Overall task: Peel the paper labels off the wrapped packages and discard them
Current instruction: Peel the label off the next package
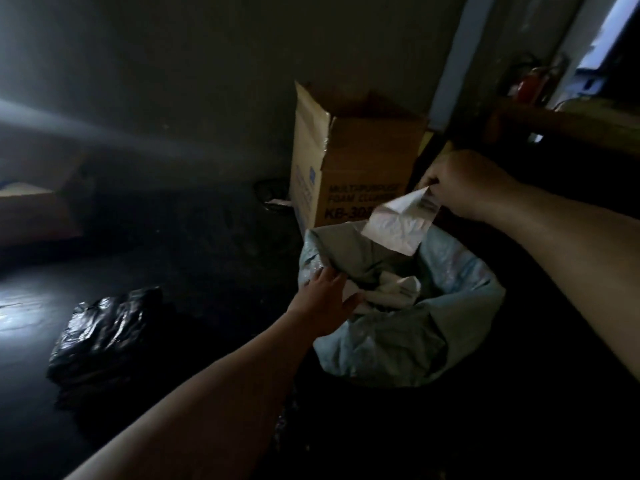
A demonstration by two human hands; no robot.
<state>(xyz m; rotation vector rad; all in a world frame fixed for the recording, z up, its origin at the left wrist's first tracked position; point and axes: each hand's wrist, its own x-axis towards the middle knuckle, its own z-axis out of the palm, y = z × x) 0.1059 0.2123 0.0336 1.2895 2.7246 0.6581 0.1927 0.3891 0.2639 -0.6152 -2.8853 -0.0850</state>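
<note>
My right hand [471, 183] pinches the top edge of a crumpled white paper label [398, 225], which hangs over the open mouth of a bin lined with a pale blue-green bag [460, 282]. Crumpled white paper [398, 289] lies inside the bin. My left hand [327, 303] rests on the liner's near-left rim, fingers spread over the edge and touching a white scrap there. A package wrapped in shiny black plastic [104, 336] lies on the dark floor to the left, away from both hands.
An open cardboard box [353, 161] printed with "foam cleaner" stands right behind the bin against the wall. Another cardboard box [31, 209] sits far left. A wooden shelf edge [554, 126] and a red fire extinguisher [528, 84] are at upper right. The room is dim.
</note>
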